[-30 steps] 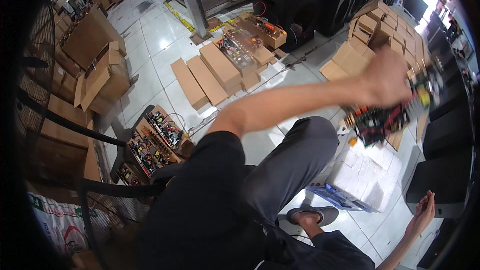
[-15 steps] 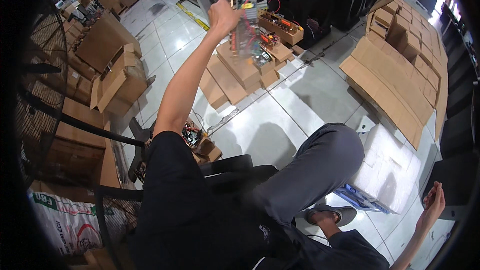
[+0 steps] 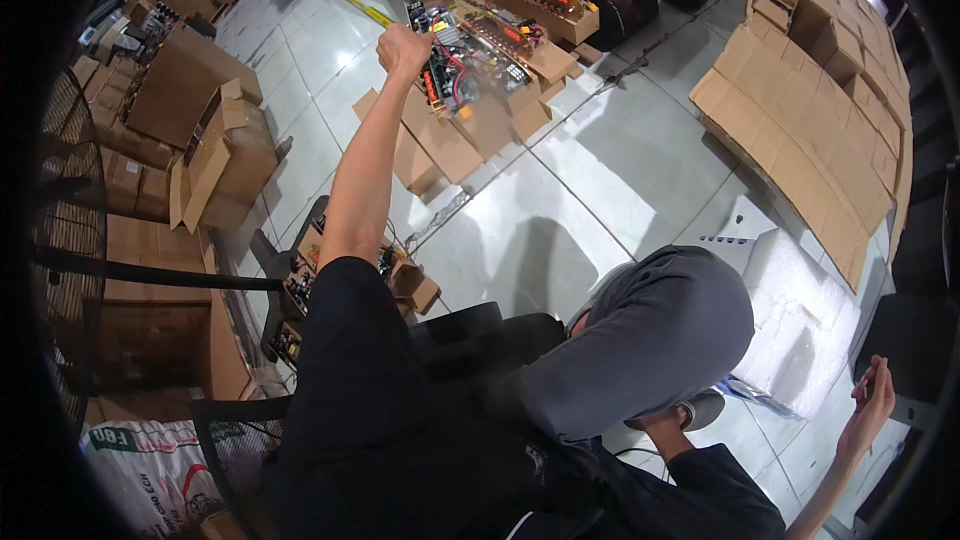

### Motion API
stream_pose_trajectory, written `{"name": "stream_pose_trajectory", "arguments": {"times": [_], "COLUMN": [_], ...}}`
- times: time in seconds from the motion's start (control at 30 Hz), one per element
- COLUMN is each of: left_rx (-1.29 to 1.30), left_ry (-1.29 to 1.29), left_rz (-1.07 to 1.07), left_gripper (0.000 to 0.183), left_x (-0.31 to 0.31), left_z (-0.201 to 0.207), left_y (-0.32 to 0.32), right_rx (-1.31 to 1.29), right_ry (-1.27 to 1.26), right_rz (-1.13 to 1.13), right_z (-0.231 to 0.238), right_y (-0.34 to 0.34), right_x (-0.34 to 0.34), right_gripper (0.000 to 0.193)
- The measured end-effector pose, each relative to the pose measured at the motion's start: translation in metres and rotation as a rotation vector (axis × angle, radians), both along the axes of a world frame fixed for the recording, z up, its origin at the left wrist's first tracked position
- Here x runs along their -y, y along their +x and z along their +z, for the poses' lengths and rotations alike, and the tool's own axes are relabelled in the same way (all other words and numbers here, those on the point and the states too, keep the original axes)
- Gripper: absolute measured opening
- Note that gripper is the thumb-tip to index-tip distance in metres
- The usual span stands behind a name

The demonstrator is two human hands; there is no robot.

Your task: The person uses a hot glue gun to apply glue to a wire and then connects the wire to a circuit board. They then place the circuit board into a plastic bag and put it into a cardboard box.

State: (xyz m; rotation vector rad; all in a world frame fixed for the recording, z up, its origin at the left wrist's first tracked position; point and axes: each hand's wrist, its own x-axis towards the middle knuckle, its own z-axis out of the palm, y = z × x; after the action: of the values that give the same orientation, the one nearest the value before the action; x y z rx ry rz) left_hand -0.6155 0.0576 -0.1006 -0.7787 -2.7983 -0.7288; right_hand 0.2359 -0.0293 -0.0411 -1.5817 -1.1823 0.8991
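Stretched out ahead, my left hand (image 3: 403,50) is closed on the left end of a circuit board (image 3: 447,71) crowded with parts and red wires. The board is over the flat cardboard boxes (image 3: 483,128) on the floor; whether it rests on them I cannot tell. Right beside it lies another circuit board (image 3: 505,32), and behind that an open narrow box (image 3: 545,8) has a board inside. Off to the far right, my right hand (image 3: 869,403) hangs with loosely bent fingers and nothing visible in it, near a white foam block (image 3: 795,325).
A large opened carton (image 3: 790,130) with cardboard dividers lies at the right. Cartons (image 3: 225,155) and a mesh chair back (image 3: 75,270) stand on the left. More circuit boards (image 3: 300,290) are by the chair base. A printed white sack (image 3: 155,470) sits lower left.
My left hand has brought the circuit board down and to the left, toward the boxes, beside the other board. The whole view has shifted slightly. My right hand stays out at the right.
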Motion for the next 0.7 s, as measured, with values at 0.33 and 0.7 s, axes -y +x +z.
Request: {"name": "stream_pose_trajectory", "arguments": {"times": [0.33, 0.7], "left_rx": [0.046, 0.019], "left_ry": [0.023, -0.004], "left_rz": [-0.074, 0.061], "left_gripper": [0.054, 0.054], "left_x": [-0.002, -0.012], "left_z": [-0.030, -0.078], "left_y": [0.007, -0.013], "right_rx": [0.150, 0.198], "right_ry": [-0.011, -0.030], "right_rz": [-0.054, -0.053], "right_z": [-0.005, -0.011], "right_y": [-0.011, -0.004], "right_x": [-0.004, -0.002], "right_gripper": [0.030, 0.032]}}
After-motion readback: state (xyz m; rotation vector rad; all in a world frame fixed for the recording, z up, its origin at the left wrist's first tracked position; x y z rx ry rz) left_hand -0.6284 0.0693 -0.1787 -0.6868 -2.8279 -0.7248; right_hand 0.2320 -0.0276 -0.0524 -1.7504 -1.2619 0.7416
